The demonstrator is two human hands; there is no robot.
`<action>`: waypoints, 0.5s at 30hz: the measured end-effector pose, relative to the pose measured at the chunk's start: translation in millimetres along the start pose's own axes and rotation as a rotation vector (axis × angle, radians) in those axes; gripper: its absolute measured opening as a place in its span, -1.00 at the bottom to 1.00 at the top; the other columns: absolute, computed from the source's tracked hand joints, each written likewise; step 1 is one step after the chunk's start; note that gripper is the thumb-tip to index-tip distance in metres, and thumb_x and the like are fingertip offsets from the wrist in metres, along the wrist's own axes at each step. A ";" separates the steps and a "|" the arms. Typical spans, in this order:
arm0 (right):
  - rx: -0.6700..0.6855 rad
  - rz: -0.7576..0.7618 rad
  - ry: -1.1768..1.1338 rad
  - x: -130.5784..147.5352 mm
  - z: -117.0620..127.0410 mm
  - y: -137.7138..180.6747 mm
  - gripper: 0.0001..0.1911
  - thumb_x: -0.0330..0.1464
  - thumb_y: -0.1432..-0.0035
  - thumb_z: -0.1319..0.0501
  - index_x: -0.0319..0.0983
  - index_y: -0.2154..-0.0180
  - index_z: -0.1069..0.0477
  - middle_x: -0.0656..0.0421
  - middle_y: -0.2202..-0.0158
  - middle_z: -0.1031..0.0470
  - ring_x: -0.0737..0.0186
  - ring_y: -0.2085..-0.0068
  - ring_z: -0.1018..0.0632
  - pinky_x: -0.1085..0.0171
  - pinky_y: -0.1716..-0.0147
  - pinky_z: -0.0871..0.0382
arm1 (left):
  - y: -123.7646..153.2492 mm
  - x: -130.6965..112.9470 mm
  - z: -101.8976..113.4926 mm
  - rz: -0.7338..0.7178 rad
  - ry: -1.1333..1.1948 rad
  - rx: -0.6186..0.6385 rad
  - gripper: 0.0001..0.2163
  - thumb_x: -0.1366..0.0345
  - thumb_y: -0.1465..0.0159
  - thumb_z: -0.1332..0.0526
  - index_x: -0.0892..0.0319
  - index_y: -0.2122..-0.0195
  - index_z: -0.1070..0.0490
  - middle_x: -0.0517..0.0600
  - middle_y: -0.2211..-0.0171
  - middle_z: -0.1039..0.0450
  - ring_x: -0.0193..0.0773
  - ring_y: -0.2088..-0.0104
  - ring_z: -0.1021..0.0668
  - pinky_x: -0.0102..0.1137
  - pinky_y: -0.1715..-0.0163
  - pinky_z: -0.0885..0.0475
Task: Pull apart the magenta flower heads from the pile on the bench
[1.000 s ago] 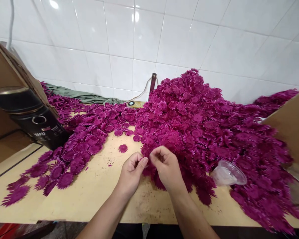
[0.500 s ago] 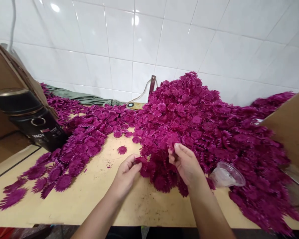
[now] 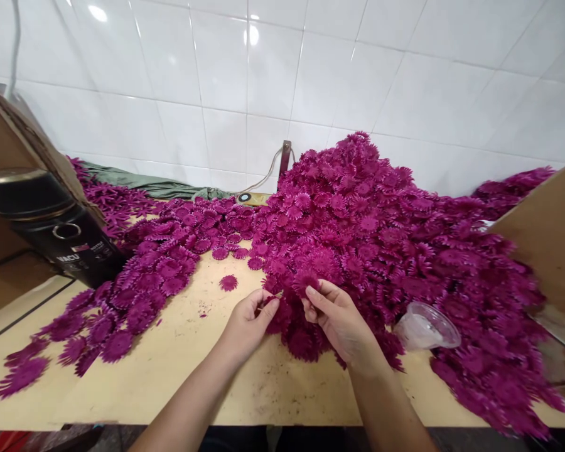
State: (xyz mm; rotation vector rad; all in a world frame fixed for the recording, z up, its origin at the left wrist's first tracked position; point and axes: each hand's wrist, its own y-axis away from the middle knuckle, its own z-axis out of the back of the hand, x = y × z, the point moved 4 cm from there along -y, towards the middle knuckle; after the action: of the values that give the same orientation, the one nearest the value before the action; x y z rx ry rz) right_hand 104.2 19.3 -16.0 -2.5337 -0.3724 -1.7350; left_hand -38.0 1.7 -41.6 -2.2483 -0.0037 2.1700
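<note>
A big heap of magenta fabric flower pieces [image 3: 358, 213] covers the right and back of the tan table [image 3: 179, 370]. My left hand [image 3: 247, 326] rests at the heap's front edge, its fingers pinched on a thin stick-like piece I cannot make out. My right hand [image 3: 336, 317] is just to its right, fingers pinched on one magenta flower piece [image 3: 306, 279] lifted from the heap. The two hands are close together, almost touching.
A flatter spread of flower pieces [image 3: 136, 289] runs down the left side, with one loose piece [image 3: 228, 282] by itself. A black canister [image 3: 51, 220] lies at the left by cardboard. A clear plastic cup [image 3: 428, 326] lies on its side at the right. A cardboard flap [image 3: 546, 232] stands far right.
My right hand reached up into the heap, took a flower piece and has come back down beside my left hand, which stayed nearly in place.
</note>
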 end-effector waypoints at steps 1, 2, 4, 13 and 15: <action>-0.009 0.021 0.006 -0.4 1.3 -0.7 -0.74 -0.26 0.23 -0.38 -0.26 0.53 -0.36 0.32 0.64 -0.33 0.49 0.60 -0.27 0.44 0.58 -0.12 | -0.7 -0.5 -0.4 -0.022 -0.061 -0.002 -0.81 0.16 -0.06 -0.20 0.20 0.43 -0.38 -0.05 0.50 -0.37 -0.30 0.49 -0.39 -0.40 0.44 -0.29; -0.025 0.047 0.007 -0.7 3.0 -1.4 -0.75 -0.27 0.21 -0.37 -0.25 0.54 -0.36 0.32 0.63 -0.33 0.48 0.59 -0.28 0.44 0.57 -0.14 | -1.5 -1.8 -0.5 -0.060 -0.137 -0.005 -0.82 0.20 -0.08 -0.19 0.19 0.36 -0.41 -0.01 0.41 -0.41 -0.25 0.43 -0.42 -0.36 0.39 -0.31; -0.070 0.102 -0.003 -0.8 7.5 -2.7 -0.78 -0.29 0.19 -0.36 -0.24 0.57 -0.35 0.34 0.63 -0.31 0.47 0.57 -0.29 0.43 0.54 -0.16 | -3.0 -6.7 -1.1 -0.164 -0.312 -0.006 -0.85 0.25 -0.13 -0.14 0.16 0.34 -0.45 0.05 0.31 -0.42 -0.18 0.31 -0.44 -0.29 0.27 -0.32; -0.195 0.161 0.019 7.9 15.7 2.4 -0.70 -0.33 0.31 -0.39 -0.24 0.56 -0.28 0.35 0.61 -0.34 0.46 0.56 -0.31 0.43 0.53 -0.20 | -7.1 -22.8 -1.2 -0.292 -0.625 -0.116 -0.79 0.38 -0.06 -0.22 0.14 0.24 -0.41 0.05 0.22 -0.40 -0.12 0.17 -0.42 -0.21 0.17 -0.34; -0.223 0.155 0.025 7.1 16.0 2.4 -0.64 -0.30 0.37 -0.42 -0.23 0.53 -0.28 0.35 0.61 -0.35 0.46 0.56 -0.31 0.43 0.54 -0.19 | -6.0 -25.4 -2.6 -0.332 -0.599 -0.138 -0.81 0.38 -0.11 -0.16 0.14 0.23 -0.39 0.04 0.22 -0.39 -0.19 0.24 -0.44 -0.27 0.24 -0.37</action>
State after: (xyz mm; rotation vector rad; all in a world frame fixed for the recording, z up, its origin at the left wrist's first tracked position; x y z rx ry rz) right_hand 121.8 20.9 -15.2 -2.6015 0.0220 -1.8392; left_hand -36.3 7.3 -16.0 -1.4204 -0.5039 2.5909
